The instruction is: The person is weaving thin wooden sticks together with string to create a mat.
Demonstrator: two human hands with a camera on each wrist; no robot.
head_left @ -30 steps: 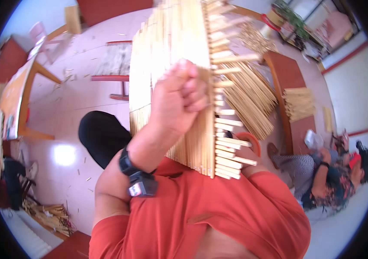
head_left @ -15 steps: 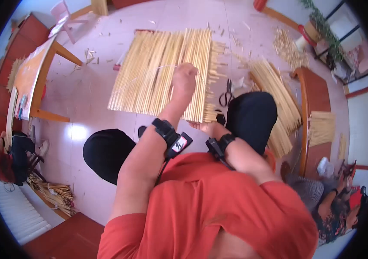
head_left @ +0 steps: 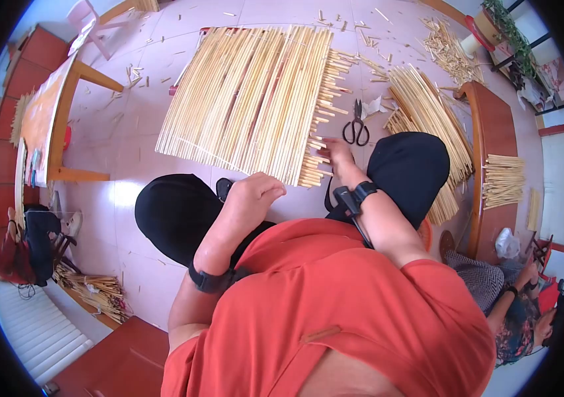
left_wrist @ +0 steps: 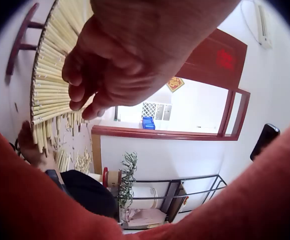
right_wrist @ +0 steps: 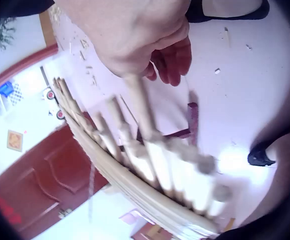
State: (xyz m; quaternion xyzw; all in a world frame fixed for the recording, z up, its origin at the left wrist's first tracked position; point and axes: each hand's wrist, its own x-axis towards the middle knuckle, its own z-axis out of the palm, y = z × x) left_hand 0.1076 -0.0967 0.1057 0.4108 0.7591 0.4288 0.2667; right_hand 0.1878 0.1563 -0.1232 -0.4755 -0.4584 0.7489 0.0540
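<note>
A mat of slim pale wooden sticks [head_left: 249,99], bound in rows by thread, lies in front of the knees, with uneven stick ends [head_left: 315,149] along its right side. My left hand [head_left: 252,198] is at the mat's near edge, its fingers curled and the fingertips together in the left wrist view. A white thread [head_left: 206,153] runs slantwise over the mat toward that hand, which pinches it; the fingertips hide its end. My right hand [head_left: 340,162] is beside the protruding ends at the near right corner, fingers loosely bent. One stick end reaches its thumb side in the right wrist view.
Black-handled scissors [head_left: 356,126] lie on the floor right of the mat. A pile of long sticks [head_left: 427,126] is beyond, near a brown bench [head_left: 493,132] bearing more sticks. Offcuts [head_left: 450,49] litter the floor. A wooden table [head_left: 64,119] and other people sit at the sides.
My left hand has come down from over the mat to its near edge, drawing the thread. The raised mat was lowered earlier. My right hand has moved from beneath the corner to the stick ends.
</note>
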